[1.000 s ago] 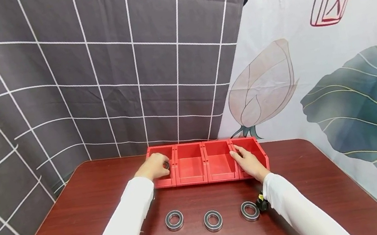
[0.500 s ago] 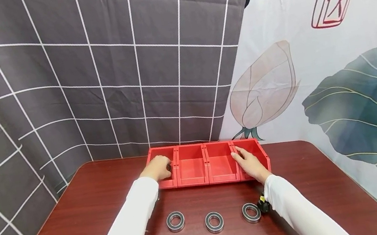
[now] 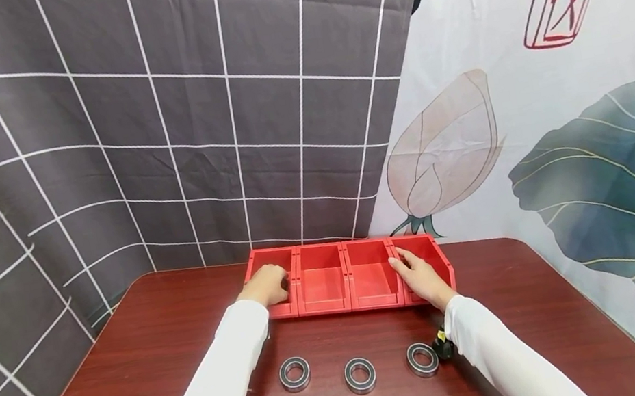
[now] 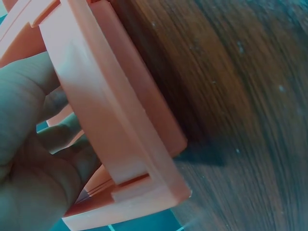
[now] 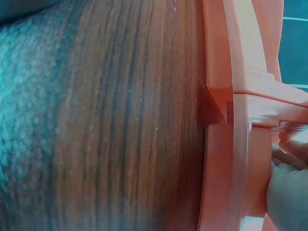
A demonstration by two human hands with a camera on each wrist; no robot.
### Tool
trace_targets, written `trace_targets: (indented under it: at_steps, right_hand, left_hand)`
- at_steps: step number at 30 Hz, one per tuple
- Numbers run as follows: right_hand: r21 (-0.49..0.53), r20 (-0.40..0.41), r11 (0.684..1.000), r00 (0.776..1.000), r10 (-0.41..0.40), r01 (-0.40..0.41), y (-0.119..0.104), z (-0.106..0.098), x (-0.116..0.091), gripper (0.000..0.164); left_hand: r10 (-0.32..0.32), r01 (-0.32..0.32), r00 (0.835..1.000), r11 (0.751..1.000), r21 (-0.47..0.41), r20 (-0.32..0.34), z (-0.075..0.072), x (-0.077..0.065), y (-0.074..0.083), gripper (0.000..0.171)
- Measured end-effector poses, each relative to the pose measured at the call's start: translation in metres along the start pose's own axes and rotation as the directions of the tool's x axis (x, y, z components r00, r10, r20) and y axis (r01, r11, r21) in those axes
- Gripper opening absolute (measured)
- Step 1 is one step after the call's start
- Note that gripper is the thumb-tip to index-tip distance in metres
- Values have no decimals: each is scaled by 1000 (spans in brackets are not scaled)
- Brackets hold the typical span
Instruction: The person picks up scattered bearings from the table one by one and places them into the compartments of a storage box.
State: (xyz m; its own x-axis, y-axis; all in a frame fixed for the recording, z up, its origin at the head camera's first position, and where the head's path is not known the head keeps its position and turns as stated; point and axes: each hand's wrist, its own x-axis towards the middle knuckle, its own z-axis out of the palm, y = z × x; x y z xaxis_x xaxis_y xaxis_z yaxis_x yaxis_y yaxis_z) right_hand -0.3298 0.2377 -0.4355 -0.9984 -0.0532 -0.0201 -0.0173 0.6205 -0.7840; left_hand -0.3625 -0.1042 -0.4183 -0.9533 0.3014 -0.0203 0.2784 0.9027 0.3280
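My left hand [image 3: 269, 284] reaches into the leftmost compartment of the red storage bin row [image 3: 327, 306]. Its fingers are bent and hold a dark ring, a ball bearing [image 3: 285, 283], mostly hidden by the hand. In the left wrist view the fingers [image 4: 62, 134] sit behind the front wall of the bin, and the bearing does not show. My right hand [image 3: 421, 274] grips the divider between the two rightmost compartments, thumb on one side, fingers on the other. Three ball bearings lie flat on the table: left [image 3: 294, 374], middle [image 3: 360, 376] and right [image 3: 422, 359].
A small black object with a yellow mark [image 3: 442, 344] sits beside the right bearing, partly under the right sleeve [image 3: 497, 349]. The brown wooden table [image 3: 105, 391] runs back to a grey gridded cloth [image 3: 190, 142] and a white printed cloth [image 3: 453, 31].
My left hand has sunk slightly deeper into the leftmost compartment, and the bearing in it shows less. The right hand and the bearings on the table stay in place.
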Motion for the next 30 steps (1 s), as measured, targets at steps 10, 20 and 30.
trace_targets:
  at_steps: [10, 20, 30]
  right_hand:
    - [9, 2, 1000, 1000, -17, 17, 3, 3, 0, 66]
    - [4, -6, 999, 999, -42, 42, 3, 0, 6, 66]
    - [7, -6, 999, 999, -45, 45, 5, 0, 4, 68]
  left_hand:
    - [-8, 8, 1000, 1000, -16, 10, 6, 2, -5, 22]
    - [-62, 64, 997, 997, -32, 45, -1, 6, -2, 25]
    - [-43, 42, 998, 999, 24, 42, 2, 7, -1, 20]
